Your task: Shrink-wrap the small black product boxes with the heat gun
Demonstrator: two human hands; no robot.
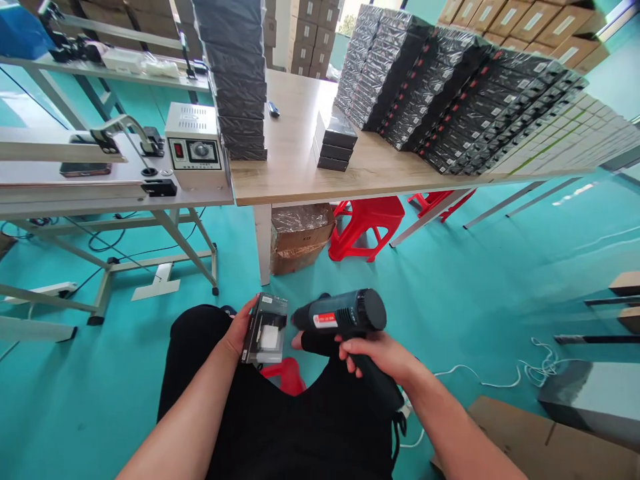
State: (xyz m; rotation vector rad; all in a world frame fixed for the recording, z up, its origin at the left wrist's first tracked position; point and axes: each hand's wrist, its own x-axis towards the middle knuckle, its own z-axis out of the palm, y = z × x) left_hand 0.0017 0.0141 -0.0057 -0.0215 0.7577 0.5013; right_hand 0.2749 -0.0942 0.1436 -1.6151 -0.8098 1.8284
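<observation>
My left hand grips a small dark box by its left side, over my lap. The box has a white patch on its face and a glossy, film-like sheen. In my right hand is a dark heat gun with a red and white label, held by its handle. Its nozzle points left at the box, a short gap away. A red stool shows partly between my legs.
Ahead stands a wooden table with tall stacks of film-wrapped black boxes and a small stack. At left is a sealing machine. Under the table are a carton and a red stool. White cord lies right.
</observation>
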